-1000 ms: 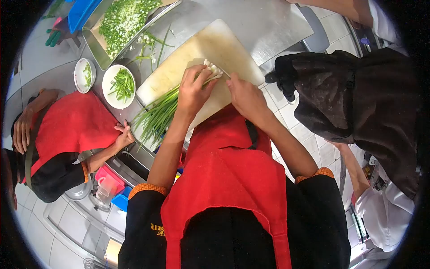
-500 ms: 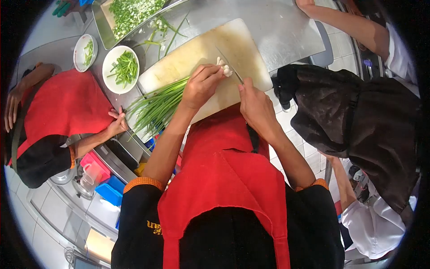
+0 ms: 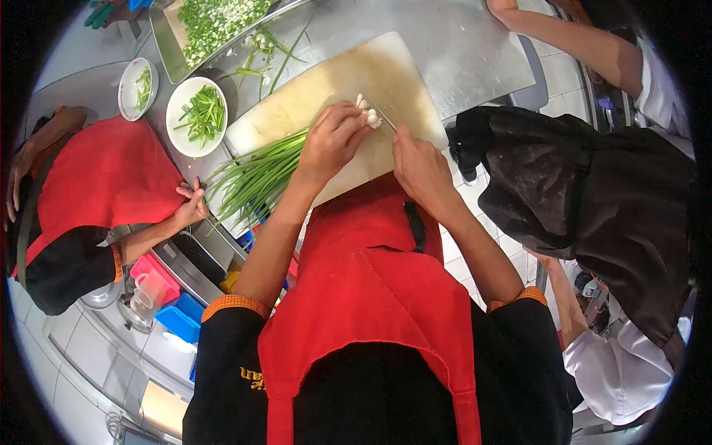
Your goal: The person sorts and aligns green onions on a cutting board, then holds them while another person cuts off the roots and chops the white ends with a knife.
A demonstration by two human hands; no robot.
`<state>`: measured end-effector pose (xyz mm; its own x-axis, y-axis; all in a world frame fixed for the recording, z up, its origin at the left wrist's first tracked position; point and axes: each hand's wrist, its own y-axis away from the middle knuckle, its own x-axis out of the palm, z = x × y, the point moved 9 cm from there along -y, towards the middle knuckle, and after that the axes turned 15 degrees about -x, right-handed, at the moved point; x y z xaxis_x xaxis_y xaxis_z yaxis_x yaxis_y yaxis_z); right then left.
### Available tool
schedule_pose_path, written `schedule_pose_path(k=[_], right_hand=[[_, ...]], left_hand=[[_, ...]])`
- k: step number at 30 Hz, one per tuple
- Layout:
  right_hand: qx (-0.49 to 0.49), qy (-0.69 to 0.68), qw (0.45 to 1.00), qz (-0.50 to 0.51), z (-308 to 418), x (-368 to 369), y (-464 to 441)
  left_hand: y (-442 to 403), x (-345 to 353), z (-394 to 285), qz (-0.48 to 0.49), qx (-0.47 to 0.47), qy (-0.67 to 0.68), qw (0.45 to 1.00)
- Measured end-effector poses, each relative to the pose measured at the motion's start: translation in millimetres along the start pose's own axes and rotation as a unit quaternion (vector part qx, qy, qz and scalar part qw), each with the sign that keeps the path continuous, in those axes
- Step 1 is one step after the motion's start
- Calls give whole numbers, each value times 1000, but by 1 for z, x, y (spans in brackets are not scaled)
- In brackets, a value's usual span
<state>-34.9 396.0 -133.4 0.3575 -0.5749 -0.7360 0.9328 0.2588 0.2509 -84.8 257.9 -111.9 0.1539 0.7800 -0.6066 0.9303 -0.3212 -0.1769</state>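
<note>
A bunch of spring onions lies across the cutting board, its green tops hanging past the board's left edge. My left hand is closed around the bunch near the white bulbs, which stick out to the right of the fingers. My right hand grips a knife by its handle, which the fingers cover. The blade points up and left, close beside the bulbs; whether it touches them I cannot tell.
Left of the board stand a white bowl of cut green pieces and a smaller bowl. A metal tray of chopped spring onion is at the back. Loose trimmings lie nearby. A person in a red apron stands left; others stand right.
The knife blade, seen beyond the bulbs earlier, now shows mostly beside them at their right. My right hand has shifted slightly left; my left hand still holds the bunch.
</note>
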Motion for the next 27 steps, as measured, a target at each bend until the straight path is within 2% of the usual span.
schedule_pose_path(k=[3,6,8,14,17,27], right_hand=[[-15,19,1000,19,-7,1,0],[-23,-18,1000,-5,-6,-6,-2],[-10,-28,999,26,-5,2,-2],[29,-43,999,1,13,-15,3],[6,-22,1000,18,14,2,6],[38,10,997,62,7,13,-10]], left_hand=[[-4,-1,-6,6,-10,-22,1000],[-5,1,3,27,-59,7,998],[-5,2,2,27,-36,-7,999],[-3,1,3,13,0,-12,1000],[-3,1,4,4,2,-22,1000],[-7,3,9,15,7,-8,1000]])
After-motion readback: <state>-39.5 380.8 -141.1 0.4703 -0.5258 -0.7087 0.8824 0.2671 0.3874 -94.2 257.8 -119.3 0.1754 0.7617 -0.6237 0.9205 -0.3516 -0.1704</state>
